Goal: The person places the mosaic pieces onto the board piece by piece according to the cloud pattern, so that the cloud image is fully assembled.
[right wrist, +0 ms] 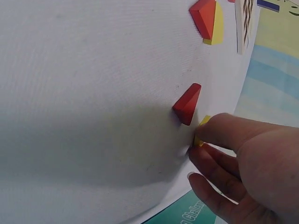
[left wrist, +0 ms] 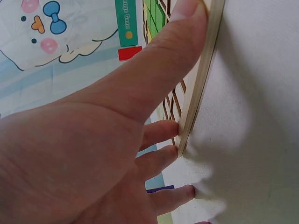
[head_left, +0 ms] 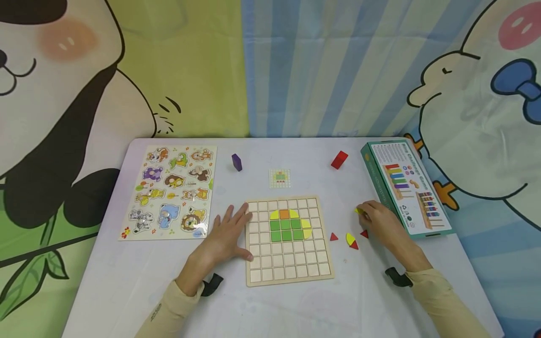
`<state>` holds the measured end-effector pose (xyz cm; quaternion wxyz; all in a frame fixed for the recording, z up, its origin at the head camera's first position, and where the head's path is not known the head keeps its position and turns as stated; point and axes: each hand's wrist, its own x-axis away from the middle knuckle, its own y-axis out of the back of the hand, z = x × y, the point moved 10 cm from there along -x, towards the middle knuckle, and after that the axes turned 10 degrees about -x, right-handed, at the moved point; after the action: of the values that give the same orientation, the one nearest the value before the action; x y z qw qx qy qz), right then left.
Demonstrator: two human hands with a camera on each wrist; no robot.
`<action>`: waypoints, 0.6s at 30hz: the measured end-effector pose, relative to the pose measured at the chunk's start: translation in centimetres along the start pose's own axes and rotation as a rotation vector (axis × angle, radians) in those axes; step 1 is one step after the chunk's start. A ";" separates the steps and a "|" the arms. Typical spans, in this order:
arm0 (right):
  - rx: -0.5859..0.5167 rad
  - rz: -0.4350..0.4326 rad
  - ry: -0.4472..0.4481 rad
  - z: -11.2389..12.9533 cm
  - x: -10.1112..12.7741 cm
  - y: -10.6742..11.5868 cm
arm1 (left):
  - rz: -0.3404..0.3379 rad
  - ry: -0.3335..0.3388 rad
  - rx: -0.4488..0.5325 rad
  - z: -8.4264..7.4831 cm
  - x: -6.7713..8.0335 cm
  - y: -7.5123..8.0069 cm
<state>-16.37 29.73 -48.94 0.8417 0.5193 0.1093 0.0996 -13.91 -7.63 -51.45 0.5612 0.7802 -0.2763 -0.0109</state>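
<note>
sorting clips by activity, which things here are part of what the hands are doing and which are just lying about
In use:
grid board, steadied by left hand
yellow piece, pinched by right hand
loose red and yellow pieces
pattern card

Lying about:
animal puzzle
purple block
red block
game box
</note>
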 end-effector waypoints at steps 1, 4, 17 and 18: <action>0.002 -0.009 0.010 0.1 0.0 0.0 | -0.002 0.001 0.000 0.0 0.0 0.1; 0.001 -0.034 0.038 0.7 -0.2 0.2 | 0.001 0.004 0.003 0.0 0.1 0.1; -0.014 -0.153 0.365 9.8 -2.9 1.2 | 0.007 0.011 0.008 -0.1 -0.1 0.1; -0.017 -0.145 0.384 10.6 -3.1 0.9 | 0.006 0.010 0.010 -0.1 -0.1 0.1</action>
<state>-16.31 20.23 -43.26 0.8146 0.4745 0.3041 0.1370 -13.98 -7.55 -51.35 0.5587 0.7821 -0.2759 -0.0039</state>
